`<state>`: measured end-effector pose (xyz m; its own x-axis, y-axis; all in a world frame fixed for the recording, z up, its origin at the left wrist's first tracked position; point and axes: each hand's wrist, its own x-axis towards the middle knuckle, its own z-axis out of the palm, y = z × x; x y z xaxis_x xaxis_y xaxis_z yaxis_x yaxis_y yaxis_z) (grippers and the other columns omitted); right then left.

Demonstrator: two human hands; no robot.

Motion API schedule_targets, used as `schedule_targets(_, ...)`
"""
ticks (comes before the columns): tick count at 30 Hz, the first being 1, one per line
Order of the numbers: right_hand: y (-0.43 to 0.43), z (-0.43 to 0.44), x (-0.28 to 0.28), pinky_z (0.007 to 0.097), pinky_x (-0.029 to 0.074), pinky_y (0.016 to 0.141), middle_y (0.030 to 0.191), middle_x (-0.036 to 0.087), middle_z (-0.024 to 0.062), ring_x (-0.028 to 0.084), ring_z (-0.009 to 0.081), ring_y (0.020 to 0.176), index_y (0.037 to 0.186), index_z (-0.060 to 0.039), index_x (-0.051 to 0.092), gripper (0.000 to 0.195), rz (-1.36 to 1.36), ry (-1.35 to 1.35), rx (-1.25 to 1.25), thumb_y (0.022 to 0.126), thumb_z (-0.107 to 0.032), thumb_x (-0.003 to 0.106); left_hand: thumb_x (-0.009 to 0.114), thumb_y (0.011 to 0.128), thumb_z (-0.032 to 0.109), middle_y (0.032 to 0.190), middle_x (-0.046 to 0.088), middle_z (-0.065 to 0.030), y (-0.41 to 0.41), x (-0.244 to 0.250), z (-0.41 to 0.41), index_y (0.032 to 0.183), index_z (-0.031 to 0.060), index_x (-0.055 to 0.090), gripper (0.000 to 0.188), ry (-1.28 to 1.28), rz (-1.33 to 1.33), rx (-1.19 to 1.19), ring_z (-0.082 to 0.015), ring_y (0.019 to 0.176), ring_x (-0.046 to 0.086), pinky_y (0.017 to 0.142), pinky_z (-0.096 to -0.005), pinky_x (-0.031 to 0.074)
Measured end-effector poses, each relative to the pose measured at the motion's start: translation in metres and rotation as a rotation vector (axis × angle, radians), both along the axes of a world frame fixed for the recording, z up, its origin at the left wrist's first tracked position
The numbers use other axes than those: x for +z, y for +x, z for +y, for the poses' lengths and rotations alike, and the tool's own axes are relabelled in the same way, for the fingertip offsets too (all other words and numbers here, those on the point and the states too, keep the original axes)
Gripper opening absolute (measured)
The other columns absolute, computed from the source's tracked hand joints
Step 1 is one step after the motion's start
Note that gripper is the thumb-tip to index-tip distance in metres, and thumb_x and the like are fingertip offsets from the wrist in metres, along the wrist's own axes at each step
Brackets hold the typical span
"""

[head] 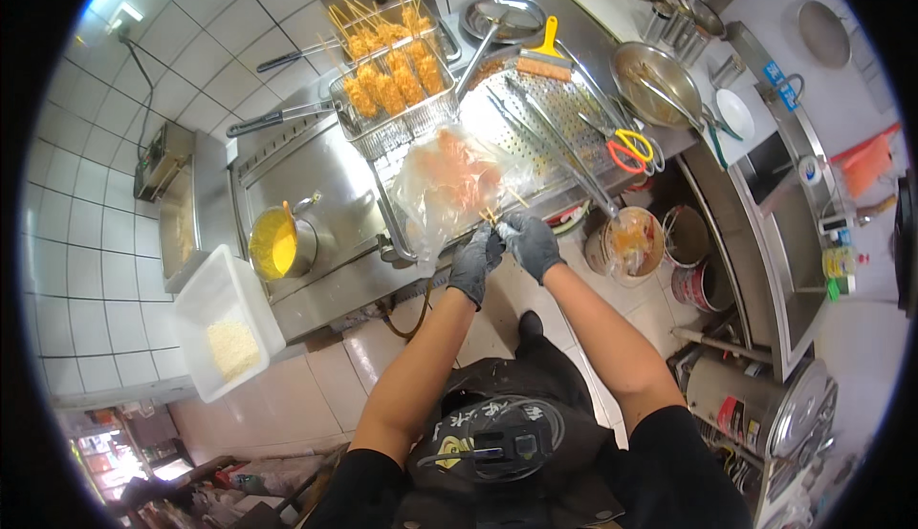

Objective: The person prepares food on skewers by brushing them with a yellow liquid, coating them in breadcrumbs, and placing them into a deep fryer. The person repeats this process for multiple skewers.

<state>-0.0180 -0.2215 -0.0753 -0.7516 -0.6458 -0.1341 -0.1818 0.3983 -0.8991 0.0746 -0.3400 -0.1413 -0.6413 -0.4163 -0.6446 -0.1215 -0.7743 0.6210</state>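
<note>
My left hand [475, 264] and my right hand [532, 246], both in dark gloves, meet at the front edge of the counter. Their fingers are pinched around the ends of thin wooden skewers [490, 215]; the exact grip of each finger is hidden. Just beyond them lies a clear plastic bag [423, 199] with pinkish raw meat [459, 163] in it, on a perforated metal tray [531, 120]. Another thin stick [516, 197] pokes out beside the bag, close to my right fingers. Behind the bag, a wire fry basket [380, 127] holds several breaded skewers [391, 88].
A pot of yellow batter [283, 246] stands to the left, near a white tub [197, 299] of crumbs. Tongs [566, 149], scissors [631, 149] and a yellow-handled scraper [549, 49] lie on the right. Below the counter's right side is a bucket [624, 242]. Basket handles [265, 122] jut left.
</note>
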Motion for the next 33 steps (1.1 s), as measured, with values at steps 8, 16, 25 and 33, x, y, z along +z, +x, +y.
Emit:
schedule_targets(8,-0.026,0.001,-0.003,0.0494,0.052,0.079,0.089,0.069,0.0257,0.068,0.0428,0.087,0.09,0.0001,0.071,0.03,0.09,0.137,0.017,0.092,-0.029,0.065,0.068,0.1,0.018,0.077,0.061,-0.0007,0.032,0.073,0.017,0.102,0.0077,0.066,0.01,-0.253,-0.054,0.034,-0.0124,0.063,0.059,0.06,-0.0291,0.052)
schedule_targets(16,-0.035,0.013,0.054,0.0468,0.054,0.088,0.105,0.073,0.0229,0.069,0.0411,0.099,0.112,-0.0085,0.076,0.035,0.058,0.214,0.067,0.09,-0.035,0.07,0.058,0.104,0.018,0.08,0.058,-0.0009,0.102,0.08,0.033,0.102,0.0044,0.065,0.016,-0.25,-0.037,0.02,-0.0103,0.065,0.052,0.058,-0.0279,0.045)
schedule_targets(25,-0.266,0.139,0.046,0.0456,0.056,0.09,0.111,0.073,0.02,0.071,0.0354,0.104,0.113,-0.0086,0.074,0.036,0.629,1.026,-0.008,0.087,-0.032,0.069,0.057,0.107,0.021,0.076,0.056,0.0029,0.184,0.12,0.108,0.119,0.0019,0.073,0.028,-0.46,-0.173,-0.358,-0.0072,0.066,0.051,0.063,-0.0249,0.045)
schedule_targets(33,-0.287,0.152,0.079,0.0468,0.058,0.085,0.1,0.075,0.0216,0.073,0.0384,0.096,0.101,-0.0095,0.078,0.034,0.523,0.826,0.145,0.084,-0.038,0.071,0.055,0.107,0.02,0.089,0.067,0.0025,0.107,0.154,0.148,0.114,0.0033,0.073,0.025,-0.594,-0.151,-0.214,-0.0057,0.069,0.05,0.065,-0.0242,0.045)
